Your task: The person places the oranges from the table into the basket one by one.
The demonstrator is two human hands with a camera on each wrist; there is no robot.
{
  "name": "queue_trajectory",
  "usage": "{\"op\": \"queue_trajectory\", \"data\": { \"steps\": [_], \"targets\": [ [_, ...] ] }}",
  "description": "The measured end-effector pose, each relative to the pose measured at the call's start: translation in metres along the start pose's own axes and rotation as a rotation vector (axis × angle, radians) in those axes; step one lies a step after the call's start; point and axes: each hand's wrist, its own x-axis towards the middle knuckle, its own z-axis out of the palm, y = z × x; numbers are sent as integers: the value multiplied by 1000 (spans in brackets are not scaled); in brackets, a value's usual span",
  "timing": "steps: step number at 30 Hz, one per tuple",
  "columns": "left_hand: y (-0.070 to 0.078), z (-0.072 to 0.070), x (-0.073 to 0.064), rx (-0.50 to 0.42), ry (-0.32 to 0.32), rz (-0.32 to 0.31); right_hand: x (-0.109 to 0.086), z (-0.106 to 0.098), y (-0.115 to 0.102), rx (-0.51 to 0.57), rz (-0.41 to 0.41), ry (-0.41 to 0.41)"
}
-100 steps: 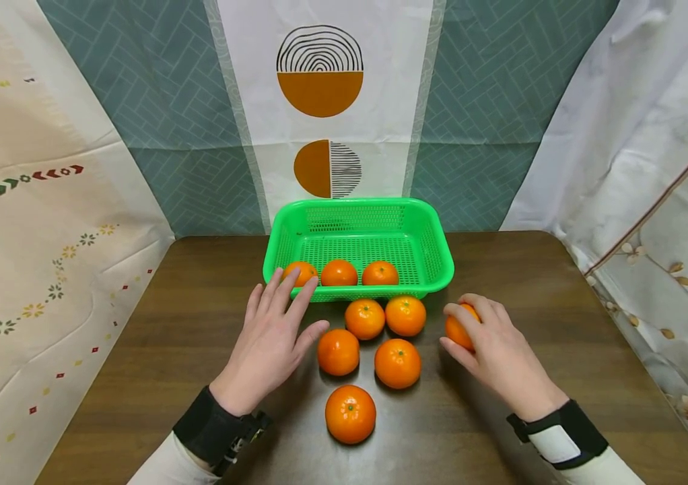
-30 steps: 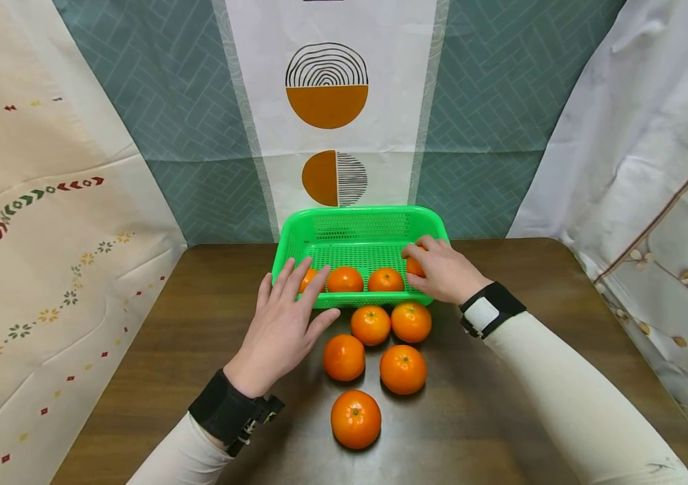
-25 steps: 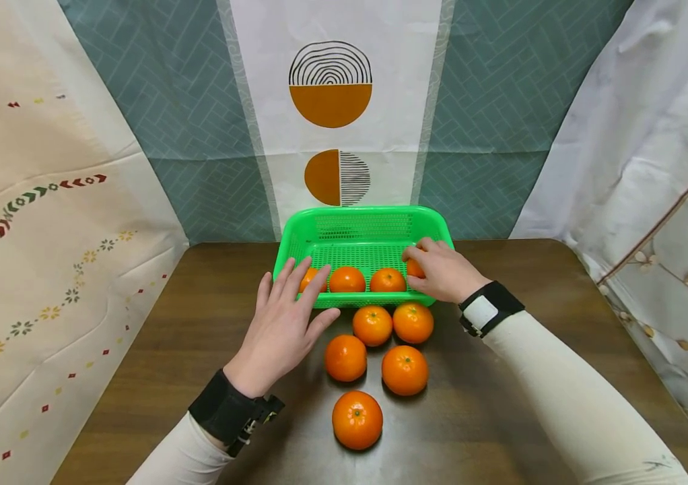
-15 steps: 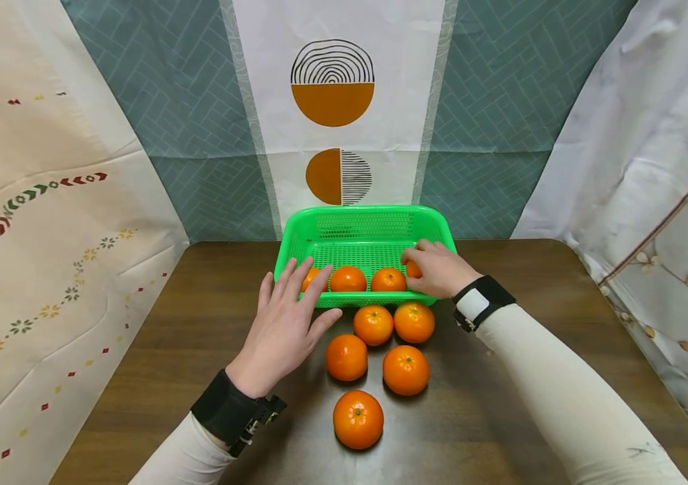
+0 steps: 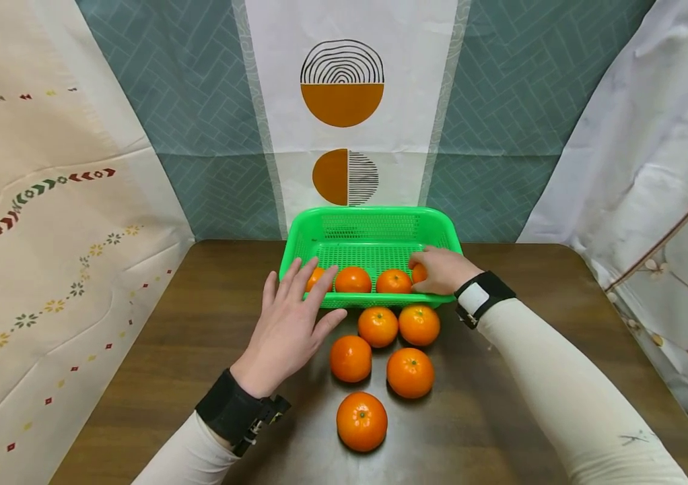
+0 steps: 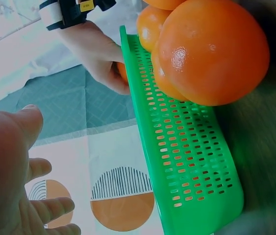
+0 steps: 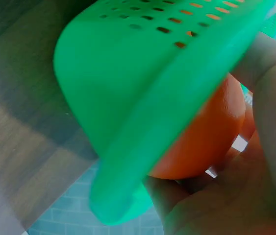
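My right hand reaches over the front rim of a green plastic basket at its right end. Its fingers are curled round a mandarin, which sits low inside the basket wall. Three more mandarins line the basket's front side, among them a middle one and one beside the held fruit. My left hand hovers at the basket's front left, fingers spread, holding nothing; it partly covers the leftmost mandarin. In the left wrist view the left hand also shows spread fingers.
Several mandarins lie on the dark wooden table before the basket: two against its front, two farther forward, and one nearest me. A patterned cloth hangs behind, and pale curtains stand at the sides.
From the table at the right, my right hand has carried a mandarin into the basket's front right corner, and has lowered slightly since. The left hand has stayed nearly still; the view has shifted slightly.
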Motion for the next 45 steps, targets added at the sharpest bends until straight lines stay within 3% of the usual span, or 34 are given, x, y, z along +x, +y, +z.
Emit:
{"op": "queue_trajectory", "data": {
  "steps": [9, 29, 45],
  "targets": [
    [-4, 3, -1, 3, -2, -4, 3, 7, 7, -7, 22, -40],
    [-8, 2, -2, 6, 0, -3, 13, 7, 10, 0, -22, -133],
    [-7, 2, -2, 7, -24, -19, 14, 8, 9, 9, -44, -148]
  ]
}}
